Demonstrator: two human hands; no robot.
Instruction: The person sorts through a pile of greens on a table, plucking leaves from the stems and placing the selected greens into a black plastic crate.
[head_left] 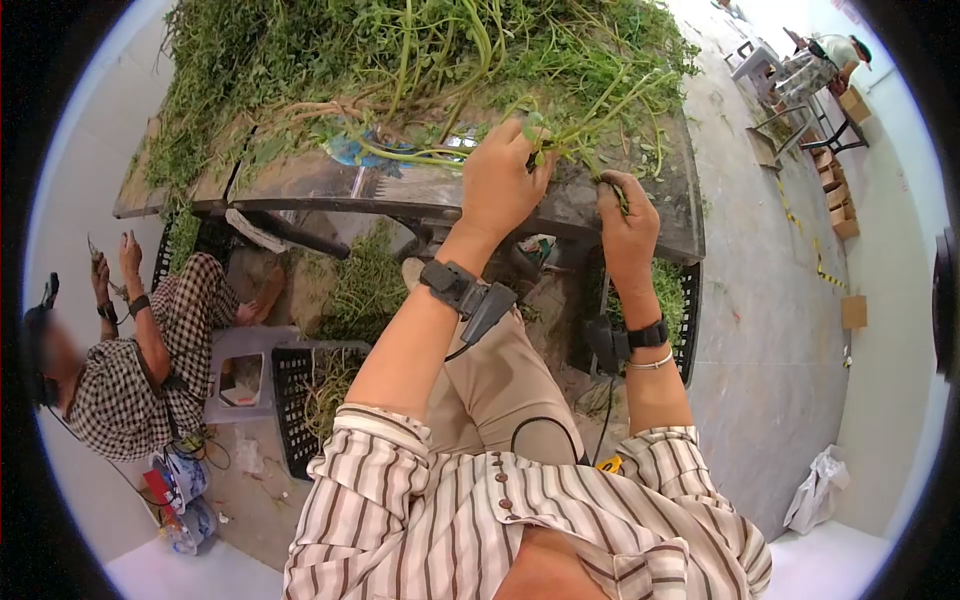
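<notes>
My left hand (506, 172) is closed around a bunch of long green stems (590, 118) above the table's front edge. The stems spread out to the upper right, and some run leftward from the fist. To the right, my right hand (628, 212) pinches leafy stem ends (614, 192) between thumb and fingers. A large heap of leafy green plants (330, 50) covers the back of the dark table (420, 190). A blue and clear plastic piece (365, 150) lies among stems to the left of my left hand.
Below the table stand black crates (296, 420) with greens. A co-worker (120, 385) in checked clothes sits at left, near a grey plastic stool (240, 372). Another person (835, 55) is at the far right. Cardboard boxes (840, 205) and a white bag (818, 490) lie along the right wall.
</notes>
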